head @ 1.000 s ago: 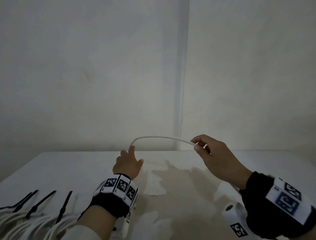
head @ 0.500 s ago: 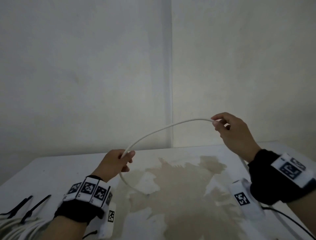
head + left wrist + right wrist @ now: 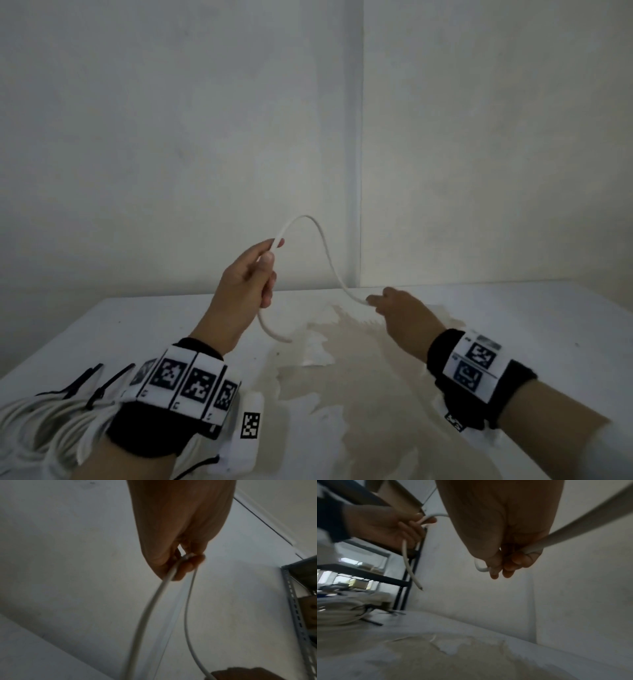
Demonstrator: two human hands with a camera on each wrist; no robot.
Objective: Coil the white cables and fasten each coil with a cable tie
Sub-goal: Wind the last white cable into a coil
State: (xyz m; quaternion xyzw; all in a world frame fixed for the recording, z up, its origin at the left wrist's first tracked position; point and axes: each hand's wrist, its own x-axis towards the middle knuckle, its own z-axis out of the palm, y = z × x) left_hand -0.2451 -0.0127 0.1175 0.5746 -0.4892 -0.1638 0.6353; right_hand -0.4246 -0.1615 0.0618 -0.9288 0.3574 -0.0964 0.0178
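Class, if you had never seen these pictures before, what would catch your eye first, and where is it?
A white cable arcs in the air between the raised left hand and the lower right hand, both gripping it. Below them the table shows a large brownish stain, and tied white coils lie at its near left.

I note the white cable (image 3: 325, 253) smooth, matt plastic; the table (image 3: 513, 308) surface peeling, rough; perforated metal shelving (image 3: 295, 608) at right.

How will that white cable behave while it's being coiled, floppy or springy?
Probably springy: the cable holds a smooth arch between the left hand and right hand rather than sagging. Its free end juts out almost straight, so loops may spring open until tied.
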